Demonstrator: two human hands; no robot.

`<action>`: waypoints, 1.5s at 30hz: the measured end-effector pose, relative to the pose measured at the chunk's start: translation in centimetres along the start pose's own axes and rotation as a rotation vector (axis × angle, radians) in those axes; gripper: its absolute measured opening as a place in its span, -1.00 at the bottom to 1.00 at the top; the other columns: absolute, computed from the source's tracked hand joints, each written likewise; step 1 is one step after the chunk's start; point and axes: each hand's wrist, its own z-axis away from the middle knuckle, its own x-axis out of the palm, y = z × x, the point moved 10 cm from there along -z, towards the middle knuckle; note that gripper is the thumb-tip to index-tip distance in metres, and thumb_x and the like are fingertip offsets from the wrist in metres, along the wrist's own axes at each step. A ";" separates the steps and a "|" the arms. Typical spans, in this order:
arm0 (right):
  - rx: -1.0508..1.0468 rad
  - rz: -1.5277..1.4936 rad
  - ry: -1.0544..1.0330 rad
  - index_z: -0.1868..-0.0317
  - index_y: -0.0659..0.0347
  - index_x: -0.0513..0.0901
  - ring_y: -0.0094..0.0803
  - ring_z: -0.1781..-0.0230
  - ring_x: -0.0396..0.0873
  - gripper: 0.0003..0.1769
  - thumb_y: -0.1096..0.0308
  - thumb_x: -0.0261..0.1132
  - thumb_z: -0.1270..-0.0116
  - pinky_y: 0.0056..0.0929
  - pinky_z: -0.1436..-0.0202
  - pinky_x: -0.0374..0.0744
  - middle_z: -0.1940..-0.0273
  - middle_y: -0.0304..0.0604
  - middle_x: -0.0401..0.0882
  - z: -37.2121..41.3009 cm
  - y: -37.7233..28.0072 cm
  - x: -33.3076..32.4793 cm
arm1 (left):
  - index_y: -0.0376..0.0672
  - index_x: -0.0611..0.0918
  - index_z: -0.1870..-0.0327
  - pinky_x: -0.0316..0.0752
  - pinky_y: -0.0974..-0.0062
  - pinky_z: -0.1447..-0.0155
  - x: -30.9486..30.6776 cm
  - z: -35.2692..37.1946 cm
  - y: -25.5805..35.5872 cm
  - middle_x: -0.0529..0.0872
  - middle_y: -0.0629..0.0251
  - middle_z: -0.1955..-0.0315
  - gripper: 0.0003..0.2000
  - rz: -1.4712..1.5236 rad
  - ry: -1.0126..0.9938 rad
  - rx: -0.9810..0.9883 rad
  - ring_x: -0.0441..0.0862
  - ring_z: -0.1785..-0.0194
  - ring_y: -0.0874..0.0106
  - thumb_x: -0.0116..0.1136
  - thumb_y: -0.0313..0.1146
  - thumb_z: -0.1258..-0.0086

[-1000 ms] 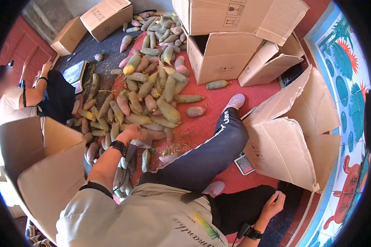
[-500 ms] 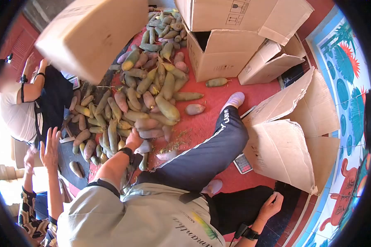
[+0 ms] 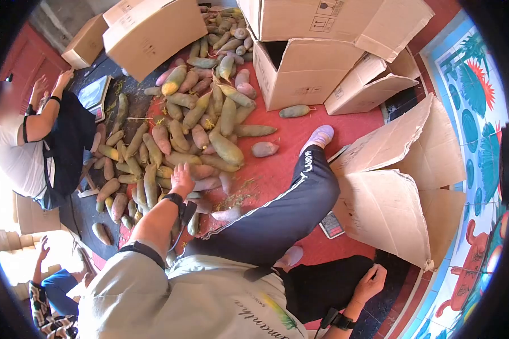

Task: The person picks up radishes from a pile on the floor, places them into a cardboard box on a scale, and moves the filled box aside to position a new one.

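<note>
My left hand (image 3: 181, 180) reaches over the pile of radishes (image 3: 228, 151), fingers spread apart and holding nothing. Just beneath it lie pink and grey-green radishes. Long green ones with dried yellow-green tops spread beyond it over the red floor covering. On the right, my right hand (image 3: 372, 282) is closed at the edge of the black cloth (image 3: 328, 288) over my knee, its fingers curled in. A single pink radish (image 3: 264, 149) and a green radish (image 3: 295, 111) lie apart from the pile, near my foot.
Open cardboard boxes (image 3: 379, 209) stand on the right, more at the back. One cardboard box (image 3: 158, 34) is tilted above the pile's far left. A co-worker (image 3: 25, 141) sits left beside a scale (image 3: 94, 93); another person's hand (image 3: 43, 248) shows lower left.
The cardboard box at upper left has moved back, away from me. The raised hands of the person at lower left have dropped away. My left hand has lifted slightly and spread its fingers.
</note>
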 end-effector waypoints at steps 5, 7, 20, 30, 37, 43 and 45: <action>0.022 0.005 -0.002 0.37 0.36 0.51 -0.09 0.37 0.51 -0.92 0.52 0.12 -0.23 -0.26 0.28 0.48 0.39 0.02 0.51 -0.2 -0.6 -0.2 | -0.08 0.34 -0.19 0.34 0.27 -0.19 2.1 -1.7 1.0 0.32 0.12 -0.13 -0.48 -0.205 -0.170 0.049 0.31 -0.22 0.18 0.12 -0.37 -0.14; 0.032 0.012 -0.005 0.37 0.36 0.51 -0.08 0.38 0.51 -0.92 0.51 0.12 -0.23 -0.26 0.29 0.48 0.39 0.02 0.50 -0.3 -0.4 -0.1 | -0.08 0.48 -0.01 0.42 0.35 -0.10 2.5 -2.0 0.5 0.36 0.11 -0.03 -0.63 -0.298 -0.175 -0.009 0.42 -0.09 0.17 0.13 -0.39 -0.13; 0.009 -0.001 0.017 0.39 0.34 0.50 -0.04 0.41 0.48 -0.93 0.51 0.13 -0.22 -0.21 0.34 0.44 0.42 0.03 0.47 -0.5 -0.8 0.0 | -0.33 0.19 -0.19 0.42 0.39 -0.14 4.3 0.6 0.9 0.51 -0.05 -0.01 -0.11 0.042 -0.408 -0.098 0.51 -0.10 0.19 0.35 -0.03 0.15; -0.006 -0.029 0.063 0.39 0.33 0.49 -0.03 0.40 0.47 -0.95 0.52 0.15 -0.20 -0.20 0.33 0.43 0.42 0.03 0.46 -0.3 -0.5 -0.2 | -0.35 0.47 -0.07 0.42 0.35 -0.09 1.0 1.7 7.9 0.58 -0.04 0.07 -0.31 0.785 -0.334 0.197 0.55 0.01 0.18 0.31 -0.01 0.02; 0.026 -0.056 0.090 0.38 0.33 0.50 -0.04 0.40 0.47 -0.94 0.51 0.15 -0.21 -0.20 0.32 0.43 0.42 0.02 0.47 0.2 -0.1 -0.8 | -0.32 0.30 -0.18 0.36 0.43 -0.11 -17.7 8.1 21.8 0.45 0.07 -0.01 -0.33 1.188 -0.294 0.537 0.40 -0.10 0.36 0.21 -0.09 -0.11; 0.027 -0.061 0.132 0.39 0.34 0.49 -0.10 0.42 0.47 -0.94 0.52 0.13 -0.22 -0.26 0.32 0.45 0.43 0.00 0.45 0.7 0.2 -1.1 | -0.30 0.34 -0.12 0.34 0.45 -0.13 -27.0 13.6 29.9 0.46 0.14 0.04 -0.43 1.352 -0.218 0.822 0.40 -0.07 0.41 0.21 -0.16 -0.16; 0.034 -0.058 0.127 0.37 0.29 0.51 -0.06 0.39 0.47 -0.95 0.49 0.16 -0.21 -0.20 0.32 0.42 0.40 -0.01 0.48 0.8 0.5 -0.9 | -0.31 0.33 -0.12 0.34 0.45 -0.13 -29.3 15.7 32.2 0.46 0.15 0.06 -0.43 1.359 -0.210 0.903 0.40 -0.05 0.41 0.23 -0.18 -0.15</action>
